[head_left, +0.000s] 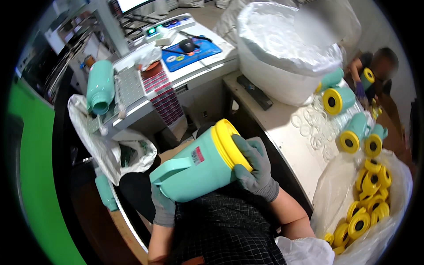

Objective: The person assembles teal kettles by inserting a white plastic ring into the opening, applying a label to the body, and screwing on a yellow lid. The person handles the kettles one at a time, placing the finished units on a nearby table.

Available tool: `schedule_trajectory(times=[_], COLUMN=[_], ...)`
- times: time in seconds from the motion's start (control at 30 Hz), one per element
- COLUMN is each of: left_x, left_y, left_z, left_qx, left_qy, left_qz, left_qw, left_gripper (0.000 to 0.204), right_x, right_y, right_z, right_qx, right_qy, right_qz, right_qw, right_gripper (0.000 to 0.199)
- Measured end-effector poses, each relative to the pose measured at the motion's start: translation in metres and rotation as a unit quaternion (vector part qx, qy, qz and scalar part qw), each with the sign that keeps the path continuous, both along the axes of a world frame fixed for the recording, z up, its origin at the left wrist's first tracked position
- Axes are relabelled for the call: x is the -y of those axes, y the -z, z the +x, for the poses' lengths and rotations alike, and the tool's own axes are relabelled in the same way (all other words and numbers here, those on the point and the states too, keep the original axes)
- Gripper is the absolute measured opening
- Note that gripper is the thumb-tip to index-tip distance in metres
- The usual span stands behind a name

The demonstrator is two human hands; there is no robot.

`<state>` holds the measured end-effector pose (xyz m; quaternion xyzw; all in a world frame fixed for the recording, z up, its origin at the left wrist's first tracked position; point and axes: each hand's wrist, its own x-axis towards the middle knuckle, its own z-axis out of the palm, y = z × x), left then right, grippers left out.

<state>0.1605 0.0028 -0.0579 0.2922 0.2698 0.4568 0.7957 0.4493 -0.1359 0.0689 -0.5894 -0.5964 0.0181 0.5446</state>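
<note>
A teal jug [198, 165] with a side handle and a small red-and-white label lies tilted in front of me over my lap. Its yellow lid [230, 143] sits on the end pointing up and to the right. My right hand [257, 165], in a grey-green glove, is closed over the lid's edge, fingers above and thumb below. Gloved the same way, my left hand [163, 205] holds the jug's lower end from beneath; most of its fingers are hidden behind the jug.
Lidded teal jugs [339, 100] and clear rings [314, 128] lie on the right table [282, 132]. A plastic bag [329, 190] holds yellow lids [358, 223]. Beyond are a big white sack [274, 66] and a co-worker [375, 66]. A lidless teal bottle [101, 84] stands left, above an open white sack [99, 148].
</note>
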Motion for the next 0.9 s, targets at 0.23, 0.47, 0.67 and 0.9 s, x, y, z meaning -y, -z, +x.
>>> schedule_trajectory(times=[0.23,0.47,0.67,0.9], left_x=[0.013,0.013,0.036,0.035], left_y=[-0.007,-0.039,-0.11,-0.12], left_z=[-0.004,-0.003,0.024,0.074], left_qx=[-0.465,-0.32,-0.317,-0.177], left_qy=[-0.075,-0.158,-0.195,-0.089], left_qz=[0.343,0.217,0.411,0.619], left_qw=[0.813,0.909,0.832,0.76], left_gripper=[0.03,0.029,0.033,0.062], right_x=[0.008,0.01,0.012,0.084], right_y=[0.002,0.01,0.046,0.072], right_z=[-0.007,-0.023,-0.012,0.078], right_qx=[-0.033,-0.157,-0.572,-0.777], right_qy=[-0.001,0.055,0.078,-0.058], right_qz=[-0.026,-0.046,-0.082,0.165], right_qw=[0.999,0.985,0.812,0.605], right_gripper=[0.052,0.066,0.048,0.059])
